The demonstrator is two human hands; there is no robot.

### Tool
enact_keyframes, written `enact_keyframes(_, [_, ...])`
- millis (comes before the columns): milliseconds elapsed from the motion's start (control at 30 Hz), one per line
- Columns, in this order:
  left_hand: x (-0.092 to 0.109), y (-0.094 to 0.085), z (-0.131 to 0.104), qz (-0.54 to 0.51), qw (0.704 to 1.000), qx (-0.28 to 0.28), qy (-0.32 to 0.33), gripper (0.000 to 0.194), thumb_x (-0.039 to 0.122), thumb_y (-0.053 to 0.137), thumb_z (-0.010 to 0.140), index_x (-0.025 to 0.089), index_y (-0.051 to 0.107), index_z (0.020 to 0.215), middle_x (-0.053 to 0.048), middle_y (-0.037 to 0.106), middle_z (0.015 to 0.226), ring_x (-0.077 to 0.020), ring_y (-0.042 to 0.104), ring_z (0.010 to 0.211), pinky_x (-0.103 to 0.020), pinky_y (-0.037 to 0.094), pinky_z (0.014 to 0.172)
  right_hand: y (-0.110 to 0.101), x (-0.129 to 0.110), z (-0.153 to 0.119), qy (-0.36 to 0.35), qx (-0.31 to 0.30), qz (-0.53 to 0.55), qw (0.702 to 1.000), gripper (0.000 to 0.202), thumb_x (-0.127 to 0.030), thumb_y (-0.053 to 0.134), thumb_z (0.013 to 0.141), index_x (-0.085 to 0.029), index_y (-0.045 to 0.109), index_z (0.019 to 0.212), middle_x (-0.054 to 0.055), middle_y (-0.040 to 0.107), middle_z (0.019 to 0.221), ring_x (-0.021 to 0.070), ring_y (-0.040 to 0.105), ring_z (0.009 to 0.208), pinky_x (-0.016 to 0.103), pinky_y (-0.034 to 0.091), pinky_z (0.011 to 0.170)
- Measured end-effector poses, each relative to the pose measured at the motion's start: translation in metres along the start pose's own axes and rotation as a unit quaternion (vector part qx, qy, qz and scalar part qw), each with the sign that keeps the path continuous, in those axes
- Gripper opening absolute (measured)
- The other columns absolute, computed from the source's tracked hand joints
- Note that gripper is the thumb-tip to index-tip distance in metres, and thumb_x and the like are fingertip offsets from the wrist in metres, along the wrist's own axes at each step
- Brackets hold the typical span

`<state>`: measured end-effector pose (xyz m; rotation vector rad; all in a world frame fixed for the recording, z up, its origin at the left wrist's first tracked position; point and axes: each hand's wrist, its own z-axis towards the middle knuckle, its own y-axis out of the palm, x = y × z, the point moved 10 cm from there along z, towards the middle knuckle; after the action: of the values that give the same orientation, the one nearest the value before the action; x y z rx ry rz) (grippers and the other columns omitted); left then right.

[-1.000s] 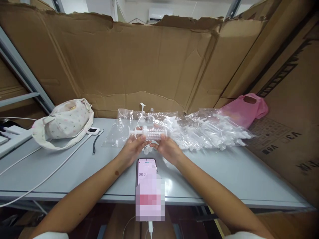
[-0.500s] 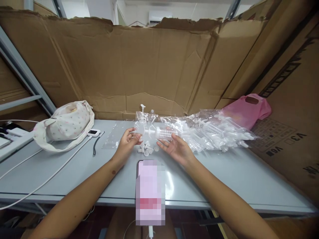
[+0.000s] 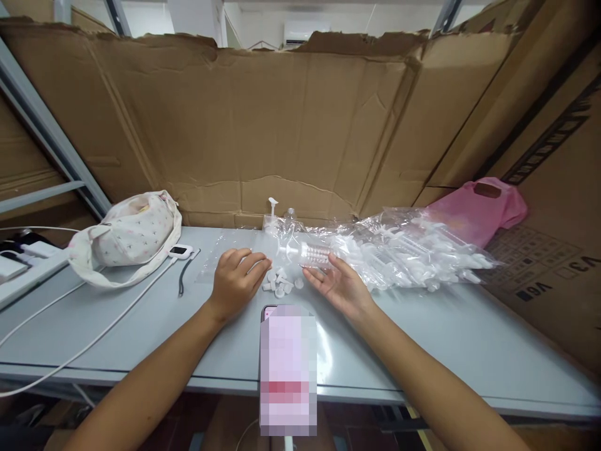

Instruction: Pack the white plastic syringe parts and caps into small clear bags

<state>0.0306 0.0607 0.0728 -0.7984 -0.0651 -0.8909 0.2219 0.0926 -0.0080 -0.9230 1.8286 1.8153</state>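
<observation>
I judge this the moment between pieces. My right hand (image 3: 339,287) lies palm-up and open, fingertips touching the clear syringe (image 3: 307,252) against the plastic bag (image 3: 413,247). My left hand (image 3: 236,280) rests loosely curled, holding nothing, left of the small white caps (image 3: 280,284) (scattered before the syringe). Next calls for pinching one cap.

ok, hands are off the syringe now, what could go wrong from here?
1. The small white caps lie loose between the left hand and right hand; a sweep of either hand could scatter them.
2. The clear syringe lies loose at the right fingertips and looks round, so it may roll into the bagged pile.
3. The phone overhangs the table edge between the forearms; a nudge could drop it.
</observation>
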Motion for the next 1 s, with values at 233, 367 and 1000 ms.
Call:
enact_keyframes(233, [-0.011, -0.015, 0.0, -0.138, 0.981, 0.086, -0.105, 0.008, 0.029, 0.059, 0.081, 0.024, 0.065, 0.079, -0.003, 0.063, 0.081, -0.0207, 0.053, 0.081, -0.034, 0.038, 0.081, 0.001, -0.001, -0.001, -0.005, -0.002, -0.006, 1.0, 0.023, -0.028, 0.076, 0.069, -0.024, 0.054, 0.076, 0.0, 0.056, 0.084, 0.0195, 0.066, 0.089, 0.039, 0.051, 0.098])
enact_keyframes(367, [-0.042, -0.007, -0.009, -0.322, 0.901, 0.131, -0.26, 0.014, 0.034, 0.059, 0.08, 0.02, 0.059, 0.079, -0.001, 0.06, 0.079, -0.0156, 0.054, 0.077, -0.029, 0.041, 0.077, -0.001, -0.005, 0.0, -0.013, 0.005, 0.009, 1.0, 0.024, -0.028, 0.077, 0.068, -0.024, 0.054, 0.074, 0.0, 0.057, 0.082, 0.0182, 0.065, 0.088, 0.038, 0.05, 0.099])
enact_keyframes(1000, [-0.03, -0.028, -0.004, -0.179, 0.957, 0.145, -0.178, 0.016, 0.027, 0.061, 0.079, 0.022, 0.058, 0.094, -0.004, 0.058, 0.097, -0.0175, 0.055, 0.089, -0.032, 0.043, 0.085, 0.009, -0.013, -0.007, -0.067, -0.026, -0.102, 0.992, 0.02, -0.033, 0.077, 0.069, -0.022, 0.061, 0.063, -0.001, 0.063, 0.072, 0.0187, 0.065, 0.084, 0.044, 0.046, 0.1])
